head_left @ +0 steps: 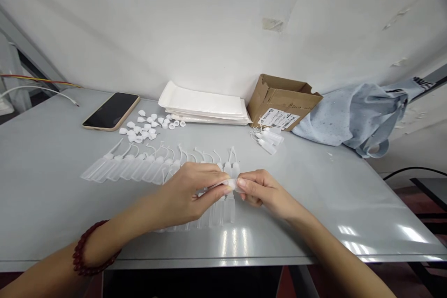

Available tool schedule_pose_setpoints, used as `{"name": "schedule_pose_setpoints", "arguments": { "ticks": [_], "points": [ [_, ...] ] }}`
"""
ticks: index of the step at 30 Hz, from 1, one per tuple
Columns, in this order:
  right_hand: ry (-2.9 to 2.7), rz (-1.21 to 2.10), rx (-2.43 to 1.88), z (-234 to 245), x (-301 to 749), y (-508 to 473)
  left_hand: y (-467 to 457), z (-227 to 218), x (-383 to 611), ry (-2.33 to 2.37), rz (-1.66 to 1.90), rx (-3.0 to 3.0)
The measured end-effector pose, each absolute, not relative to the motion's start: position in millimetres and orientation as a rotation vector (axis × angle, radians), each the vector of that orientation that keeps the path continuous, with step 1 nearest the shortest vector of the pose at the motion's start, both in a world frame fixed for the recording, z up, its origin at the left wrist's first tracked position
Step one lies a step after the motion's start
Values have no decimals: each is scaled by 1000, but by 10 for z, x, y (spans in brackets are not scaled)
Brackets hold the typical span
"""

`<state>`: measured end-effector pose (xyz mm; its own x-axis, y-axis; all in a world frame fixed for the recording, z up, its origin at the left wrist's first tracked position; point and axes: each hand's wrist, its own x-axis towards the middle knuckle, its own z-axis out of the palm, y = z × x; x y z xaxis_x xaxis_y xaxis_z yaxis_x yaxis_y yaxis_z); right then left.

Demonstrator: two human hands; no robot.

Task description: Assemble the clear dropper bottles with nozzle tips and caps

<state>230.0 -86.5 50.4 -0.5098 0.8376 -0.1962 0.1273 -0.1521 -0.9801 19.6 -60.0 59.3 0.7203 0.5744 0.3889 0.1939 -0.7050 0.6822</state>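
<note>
Between my two hands is a small translucent plastic bottle, partly hidden by the fingers. My left hand pinches its white top end between thumb and fingers. The body end is gripped by my right hand, fingers curled round it. Below and behind the hands lie rows of similar clear bottles with thin white tubes at their tops, side by side on the grey table. My left forearm covers part of the nearer row.
Several loose white caps are scattered beside a phone. A stack of white envelopes lies against the wall. Right of it stand an open cardboard box, a few more bottles and light blue cloth.
</note>
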Motion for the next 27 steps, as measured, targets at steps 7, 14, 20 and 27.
{"name": "schedule_pose_setpoints", "arguments": {
  "ticks": [7,14,20,27],
  "points": [
    [-1439,1649,-1085,497,2363,-742,-451,547,155,708,812,2299],
    [-1645,120,-1587,354,3075,-259,-134,603,-116,1408,984,2101],
    [-1682,-117,-1620,113,3510,200,129,576,-343,1736,1100,1980],
    [-1599,-236,-1564,96,3545,234,303,504,-538,1907,902,2207]
  ]
}}
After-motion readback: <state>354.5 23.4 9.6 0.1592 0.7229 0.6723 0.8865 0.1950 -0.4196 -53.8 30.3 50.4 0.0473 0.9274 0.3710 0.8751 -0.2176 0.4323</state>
